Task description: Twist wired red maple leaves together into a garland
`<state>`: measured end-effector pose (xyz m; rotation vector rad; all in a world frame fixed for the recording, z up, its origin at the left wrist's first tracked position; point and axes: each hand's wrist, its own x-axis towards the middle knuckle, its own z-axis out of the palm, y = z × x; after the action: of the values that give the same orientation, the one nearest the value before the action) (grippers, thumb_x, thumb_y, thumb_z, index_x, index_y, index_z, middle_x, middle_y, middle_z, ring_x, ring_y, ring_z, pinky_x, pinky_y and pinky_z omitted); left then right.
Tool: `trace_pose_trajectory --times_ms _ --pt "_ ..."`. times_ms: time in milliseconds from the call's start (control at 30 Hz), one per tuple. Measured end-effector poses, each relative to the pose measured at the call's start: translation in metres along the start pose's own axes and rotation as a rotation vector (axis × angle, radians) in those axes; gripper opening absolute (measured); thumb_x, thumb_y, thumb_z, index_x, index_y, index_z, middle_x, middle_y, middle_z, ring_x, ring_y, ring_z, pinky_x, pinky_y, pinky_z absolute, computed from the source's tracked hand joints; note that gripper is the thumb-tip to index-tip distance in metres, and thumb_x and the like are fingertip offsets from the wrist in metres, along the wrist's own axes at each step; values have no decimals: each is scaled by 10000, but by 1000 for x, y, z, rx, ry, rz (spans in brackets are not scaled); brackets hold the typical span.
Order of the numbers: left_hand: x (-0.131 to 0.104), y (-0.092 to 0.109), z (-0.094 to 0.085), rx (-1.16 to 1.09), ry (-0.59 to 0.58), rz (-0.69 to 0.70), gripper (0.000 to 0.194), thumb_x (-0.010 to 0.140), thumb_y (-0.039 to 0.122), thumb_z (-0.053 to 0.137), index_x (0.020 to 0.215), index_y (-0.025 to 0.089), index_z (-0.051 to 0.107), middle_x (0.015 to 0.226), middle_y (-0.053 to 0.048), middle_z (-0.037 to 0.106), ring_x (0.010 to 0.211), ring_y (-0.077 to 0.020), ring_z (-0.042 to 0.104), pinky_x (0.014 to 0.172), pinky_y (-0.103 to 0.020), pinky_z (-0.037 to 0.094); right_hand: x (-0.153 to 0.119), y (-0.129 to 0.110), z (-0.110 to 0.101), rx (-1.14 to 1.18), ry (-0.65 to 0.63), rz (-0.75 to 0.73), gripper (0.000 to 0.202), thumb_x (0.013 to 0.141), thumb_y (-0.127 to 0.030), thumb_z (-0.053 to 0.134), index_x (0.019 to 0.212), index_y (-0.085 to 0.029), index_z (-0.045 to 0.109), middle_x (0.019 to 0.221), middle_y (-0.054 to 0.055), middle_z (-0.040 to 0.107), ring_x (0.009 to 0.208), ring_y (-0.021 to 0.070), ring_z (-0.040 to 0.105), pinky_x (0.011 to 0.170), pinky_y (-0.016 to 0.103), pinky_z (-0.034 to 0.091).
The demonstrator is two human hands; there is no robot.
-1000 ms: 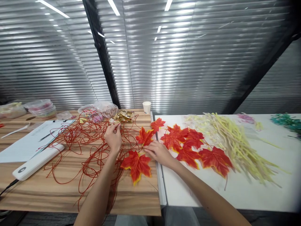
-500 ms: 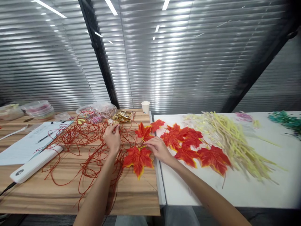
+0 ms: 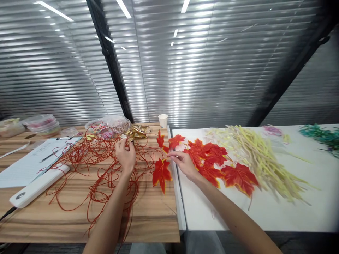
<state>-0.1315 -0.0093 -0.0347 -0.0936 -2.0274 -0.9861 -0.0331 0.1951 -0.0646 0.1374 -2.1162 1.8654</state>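
My left hand is raised over a tangle of thin red cord, fingers closed in a pinch on the cord. Close behind those fingertips lies a crumpled gold wrapper. My right hand pinches the stem of red artificial maple leaves near the seam between the two tables. From that pinch, one maple leaf hangs toward me, and a smaller leaf points away, seen nearly edge-on. Beside my right hand, several more red maple leaves are spread on the white table.
A white paper cup stands at the back. On the left are a clipboard with paper, a white corded device, plastic tubs and a clear bag. Pale yellow strips and teal foliage lie on the right.
My right hand has moved slightly right and away from me. The leaves at its fingertips have turned and now look narrower. My left hand stays almost in place.
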Motion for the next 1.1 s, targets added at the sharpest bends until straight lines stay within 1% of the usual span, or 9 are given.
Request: trace_pose_trajectory --times_ms 233,300,367,433,500,600,700,833,1100 --pt "-5 22 -7 -132 70 98 714 678 163 539 1328 145 246 1288 -198 278 562 -37 472 589 -244 453 3 0 -3 297 40 133 211 679 -318 638 860 -211 656 922 28 640 856 154 556 742 274 415" --pt "-7 24 -8 -161 82 166 705 697 175 536 1333 151 232 1309 -204 254 614 -56 492 511 -213 426 2 -1 -2 331 38 115 213 680 -311 645 868 -212 648 919 28 634 846 145 554 721 258 418" --pt "-11 27 -9 -198 51 258 547 731 176 519 1258 156 372 1260 -169 343 669 -72 510 506 -193 417 2 -3 -1 332 45 96 209 679 -302 652 867 -211 644 916 27 630 853 140 554 730 251 420" --pt "-16 33 -8 -260 -64 340 329 766 175 500 1094 163 532 1116 -112 488 744 -95 532 582 -200 440 2 -4 0 331 56 90 210 676 -299 659 865 -210 640 922 27 628 869 140 557 747 251 424" --pt "-23 39 -6 -367 -280 351 210 791 194 493 971 175 599 955 -68 573 789 -108 548 638 -208 449 1 -5 1 345 64 94 224 667 -301 668 868 -208 633 931 27 626 875 141 563 748 250 433" --pt "-31 48 -2 -548 -634 248 171 801 260 505 876 178 635 870 -49 612 776 -110 568 632 -206 453 1 -7 2 374 59 104 259 651 -302 681 880 -199 620 932 29 626 850 136 578 743 251 449" --pt "-35 51 3 -649 -830 177 176 777 298 541 810 166 652 857 -59 628 807 -131 580 698 -237 465 0 -8 3 408 35 129 297 633 -304 696 892 -192 604 884 25 639 789 129 601 757 265 458" --pt "-35 48 6 -719 -918 175 174 727 312 601 773 158 667 832 -77 633 805 -152 584 734 -279 469 -1 -9 5 426 4 150 345 618 -324 706 910 -185 586 805 26 655 752 144 617 757 293 471" --pt "-40 55 1 -631 -834 145 149 700 305 634 732 164 668 783 -54 627 721 -117 572 548 -194 434 0 -6 4 408 45 114 276 614 -292 714 840 -177 603 764 13 629 722 117 593 691 251 484"
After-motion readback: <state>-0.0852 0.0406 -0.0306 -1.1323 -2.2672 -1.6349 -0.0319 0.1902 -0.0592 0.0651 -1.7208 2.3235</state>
